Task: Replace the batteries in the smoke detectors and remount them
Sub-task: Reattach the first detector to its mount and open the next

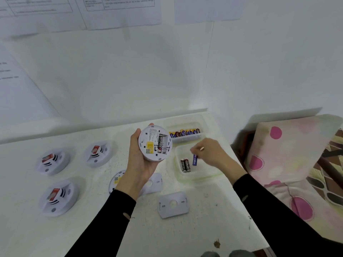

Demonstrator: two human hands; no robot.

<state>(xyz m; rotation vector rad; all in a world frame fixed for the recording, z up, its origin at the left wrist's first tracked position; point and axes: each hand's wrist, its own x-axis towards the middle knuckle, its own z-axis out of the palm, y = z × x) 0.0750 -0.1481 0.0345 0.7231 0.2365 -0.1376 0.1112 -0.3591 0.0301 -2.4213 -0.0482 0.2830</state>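
My left hand [141,160] grips a white round smoke detector [155,142] above the table, back side up. Its open battery compartment shows one black battery [161,143] lying inside. My right hand [209,153] hovers over the near clear container [198,178] and pinches the top end of a blue battery [194,160], which hangs downward. Two black batteries [185,165] lie in that container. Behind it, a second clear container [202,123] holds a row of several blue-and-gold batteries [185,132].
Three smoke detectors [52,161] [96,152] [57,197] sit face up on the white table's left. Another detector [117,179] lies back up under my left wrist. Two mounting plates [173,204] [155,182] lie nearby. A patterned cushion [289,154] is beyond the table's right edge.
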